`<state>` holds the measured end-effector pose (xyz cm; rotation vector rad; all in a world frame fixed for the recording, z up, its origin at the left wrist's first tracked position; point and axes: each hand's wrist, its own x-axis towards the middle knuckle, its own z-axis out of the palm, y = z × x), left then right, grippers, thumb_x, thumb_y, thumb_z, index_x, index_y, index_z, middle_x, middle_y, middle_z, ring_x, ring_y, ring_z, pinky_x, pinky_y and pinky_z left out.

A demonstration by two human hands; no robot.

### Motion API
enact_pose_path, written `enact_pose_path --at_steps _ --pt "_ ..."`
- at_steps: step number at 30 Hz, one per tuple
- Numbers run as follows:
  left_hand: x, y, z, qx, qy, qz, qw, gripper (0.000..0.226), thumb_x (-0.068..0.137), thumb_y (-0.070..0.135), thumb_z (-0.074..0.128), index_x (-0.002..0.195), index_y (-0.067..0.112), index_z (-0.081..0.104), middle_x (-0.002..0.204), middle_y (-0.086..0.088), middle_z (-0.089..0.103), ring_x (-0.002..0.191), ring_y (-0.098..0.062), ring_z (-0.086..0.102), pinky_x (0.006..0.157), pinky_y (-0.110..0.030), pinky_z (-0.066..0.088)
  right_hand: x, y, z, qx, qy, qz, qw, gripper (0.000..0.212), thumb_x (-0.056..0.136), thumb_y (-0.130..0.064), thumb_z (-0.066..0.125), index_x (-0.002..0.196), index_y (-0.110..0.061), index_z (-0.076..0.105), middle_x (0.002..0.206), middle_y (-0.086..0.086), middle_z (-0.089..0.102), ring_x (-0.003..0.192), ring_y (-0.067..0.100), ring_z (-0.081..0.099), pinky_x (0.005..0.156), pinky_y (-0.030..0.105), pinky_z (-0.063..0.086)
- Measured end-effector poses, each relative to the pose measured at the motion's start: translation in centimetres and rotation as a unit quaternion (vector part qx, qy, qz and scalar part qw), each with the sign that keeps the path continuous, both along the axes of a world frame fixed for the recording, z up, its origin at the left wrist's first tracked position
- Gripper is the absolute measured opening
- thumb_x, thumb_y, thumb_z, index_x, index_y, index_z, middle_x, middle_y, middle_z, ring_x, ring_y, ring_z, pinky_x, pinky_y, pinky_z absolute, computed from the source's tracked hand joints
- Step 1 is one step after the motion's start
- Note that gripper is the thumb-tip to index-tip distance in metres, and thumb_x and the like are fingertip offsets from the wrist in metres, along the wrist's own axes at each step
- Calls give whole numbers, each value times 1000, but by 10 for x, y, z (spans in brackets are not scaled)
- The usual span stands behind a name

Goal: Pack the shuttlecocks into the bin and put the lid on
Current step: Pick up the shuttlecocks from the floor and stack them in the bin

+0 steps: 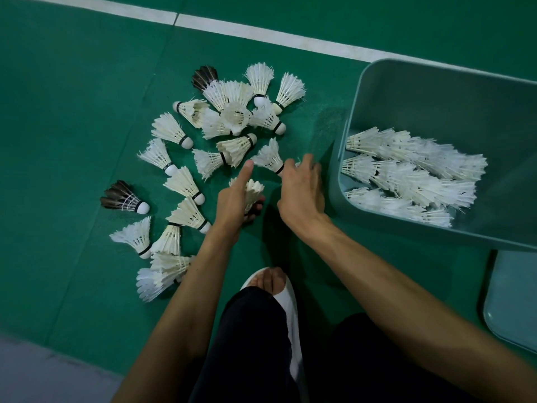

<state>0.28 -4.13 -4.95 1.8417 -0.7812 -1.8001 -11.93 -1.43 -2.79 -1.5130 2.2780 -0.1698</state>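
White feathered shuttlecocks (171,129), conical with rounded cork tips, lay scattered on the green textured floor (72,126) left of the bin. The left hand (236,202) gripped one shuttlecock (253,189), index finger extended. The right hand (302,196), fingers curled, pinched the cork end of another shuttlecock (270,157). The smooth teal plastic bin (406,91) held three rows of nested shuttlecocks. The lid (511,303) lay beside it.

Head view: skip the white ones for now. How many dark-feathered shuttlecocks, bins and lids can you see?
Dark-feathered shuttlecocks: 2
Bin: 1
Lid: 1
Total: 4
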Motion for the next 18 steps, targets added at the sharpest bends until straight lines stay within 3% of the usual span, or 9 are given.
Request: enact_pose_path --at_steps 3,6,8,10,13,18 --pt "-6 6 4 -28 -26 15 999 73 71 75 75 91 5 75 84 -14 79 66 -19 64 61 -32 47 1 4 6 1 4 -3 1000 24 87 1 71 109 -9 64 122 13 47 110 31 49 71 36 44" --pt "-12 8 2 -128 -92 61 986 51 62 66 88 66 22 61 66 4 68 60 -13 57 61 -29 46 1 11 20 15 -20 14 1000 20 92 -3 67 111 -8 66 121 14 48 107 32 53 80 39 48" --pt "-13 1 3 -193 -135 76 969 49 61 63 89 70 22 64 70 8 70 62 -12 62 63 -30 53 -1 21 30 10 -53 43 998 16 90 -1 66 104 -8 64 119 14 47 101 34 55 77 39 46" --pt "-14 -8 1 -238 -189 40 952 46 63 60 85 80 20 68 85 0 74 78 -19 69 74 -39 59 -2 32 36 0 -77 66 995 19 84 3 68 97 -10 61 118 14 45 96 34 57 76 37 48" --pt "-22 -18 -8 -279 -285 -50 915 43 64 50 77 89 18 64 99 -4 66 92 -27 64 82 -42 54 -4 43 41 -6 -91 75 993 21 81 5 70 94 -9 61 118 14 45 94 34 58 75 35 45" --pt "-40 -14 -15 -302 -372 -107 871 40 67 42 70 94 17 55 96 -2 62 85 -24 59 67 -34 41 -6 54 38 -24 -88 71 993 23 82 5 66 102 -5 64 121 13 50 105 33 54 85 37 47"
